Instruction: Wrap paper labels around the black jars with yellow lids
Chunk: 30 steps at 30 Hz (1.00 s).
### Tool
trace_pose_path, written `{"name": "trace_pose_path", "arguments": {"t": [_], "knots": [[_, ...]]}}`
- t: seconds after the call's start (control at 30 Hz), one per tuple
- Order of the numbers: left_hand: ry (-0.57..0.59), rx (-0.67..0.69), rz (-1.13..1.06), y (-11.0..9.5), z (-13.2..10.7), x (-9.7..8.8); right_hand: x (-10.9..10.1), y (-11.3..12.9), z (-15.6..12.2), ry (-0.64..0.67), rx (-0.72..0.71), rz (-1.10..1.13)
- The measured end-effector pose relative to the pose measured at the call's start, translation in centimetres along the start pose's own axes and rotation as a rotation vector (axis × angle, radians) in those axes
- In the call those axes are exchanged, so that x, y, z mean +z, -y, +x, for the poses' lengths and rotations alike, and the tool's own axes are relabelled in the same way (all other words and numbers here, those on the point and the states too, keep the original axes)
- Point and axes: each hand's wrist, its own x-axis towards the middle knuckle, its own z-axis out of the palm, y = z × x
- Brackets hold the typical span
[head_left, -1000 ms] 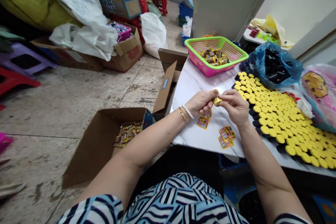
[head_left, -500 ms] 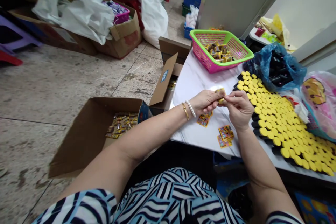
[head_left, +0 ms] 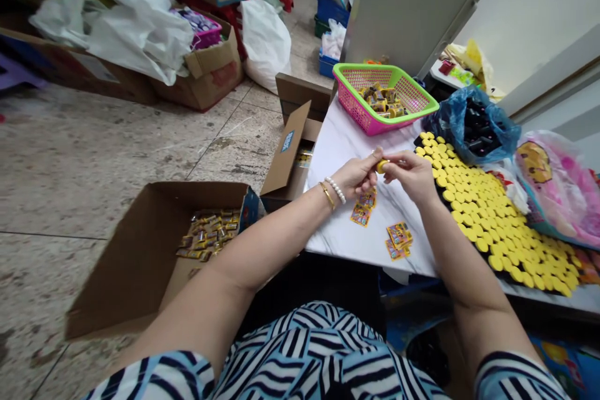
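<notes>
My left hand (head_left: 359, 174) and my right hand (head_left: 410, 174) meet above the white table (head_left: 337, 144), both pinched on one small yellow-capped piece (head_left: 382, 166) held between their fingertips. Small printed stickers (head_left: 399, 239) lie on the table just below my hands, in two loose heaps. To the right, several black pieces with yellow caps (head_left: 487, 212) stand packed in rows.
A pink and green basket (head_left: 356, 109) with wrapped pieces stands at the table's far end. A blue bag (head_left: 478, 128) of black pieces and a pink bag (head_left: 557, 187) lie right. Open cardboard boxes (head_left: 140, 250) sit on the floor left, one holding yellow pieces.
Both hands have stayed together on the small piece, shifting it slightly. The head camera has turned a little, so the scene slid sideways.
</notes>
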Motion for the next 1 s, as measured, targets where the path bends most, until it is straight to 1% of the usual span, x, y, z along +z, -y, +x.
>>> {"name": "trace_pose_path", "arguments": {"t": [0.1,0.17,0.27,0.37,0.5,0.57,0.6,0.63,0.7,0.73,0.8,0.83,0.87,0.9,0.93,1.0], "knots": [[0.004,0.034,-0.027,-0.6,-0.3,-0.3,-0.3,1.8,2.1,0.148,-0.018,-0.048],[0.02,0.037,-0.05,-1.0,-0.5,-0.3,-0.1,2.4,2.8,0.182,-0.052,-0.122],[0.015,0.044,-0.128,-1.5,-0.5,-0.5,0.4,2.4,2.9,0.164,-0.07,-0.186],[0.023,0.021,-0.188,-1.7,0.0,-0.6,0.7,1.9,2.1,0.162,-0.073,-0.224],[0.035,-0.012,-0.119,-1.6,0.2,-0.6,0.8,1.9,1.2,0.094,-0.116,-0.491],[0.05,-0.03,-0.054,-1.5,-0.1,-0.5,0.5,2.4,2.1,0.059,-0.123,-0.642],[0.042,-0.031,-0.016,-1.5,-0.3,-0.6,0.1,2.7,3.2,0.042,-0.124,-0.696],[0.018,-0.019,0.033,-1.5,-0.4,-0.7,-0.3,3.1,4.6,0.004,-0.133,-0.739],[-0.055,0.057,0.186,-1.4,-0.5,-1.1,-1.8,3.7,8.1,-0.147,-0.168,-0.759],[-0.092,0.117,0.295,-1.3,-0.4,-1.4,-2.7,3.9,9.7,-0.218,-0.192,-0.759],[-0.138,0.248,0.574,-0.9,-0.2,-2.0,-4.6,4.0,11.7,-0.267,-0.255,-0.769],[-0.14,0.3,0.733,-0.7,-0.2,-2.3,-5.3,3.9,11.8,-0.272,-0.294,-0.774],[-0.132,0.336,0.89,-0.5,-0.2,-2.4,-6.0,3.7,11.2,-0.275,-0.321,-0.779],[-0.122,0.359,1.04,-0.2,-0.2,-2.4,-6.5,3.3,9.9,-0.282,-0.33,-0.789],[-0.108,0.373,1.172,0.0,-0.3,-2.4,-6.9,2.8,8.2,-0.295,-0.313,-0.808],[-0.082,0.398,1.36,0.5,-0.5,-1.9,-7.5,1.4,4.2,-0.335,-0.214,-0.877]]}}
